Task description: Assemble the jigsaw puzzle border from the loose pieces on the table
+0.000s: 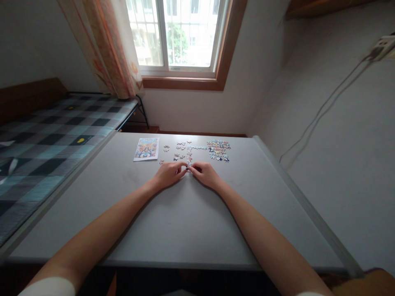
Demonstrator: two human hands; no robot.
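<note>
My left hand (171,172) and my right hand (204,172) nearly meet at the lower end of a joined strip of puzzle pieces (189,156). Thumb and forefinger of each hand close on a small dark puzzle piece (187,167) between them. From the strip's top, a joined row (197,147) runs to the right, forming a corner. A pile of loose pieces (219,150) lies to the right of it. Several loose pieces (181,147) are scattered on the left. Farther left lies a printed picture sheet (146,149).
The grey table (173,222) has a raised rim on its right side. A bed with a checked cover (92,119) stands at the left. Behind the table are a window (191,37) and a curtain (108,49). A cable (321,111) hangs along the right wall.
</note>
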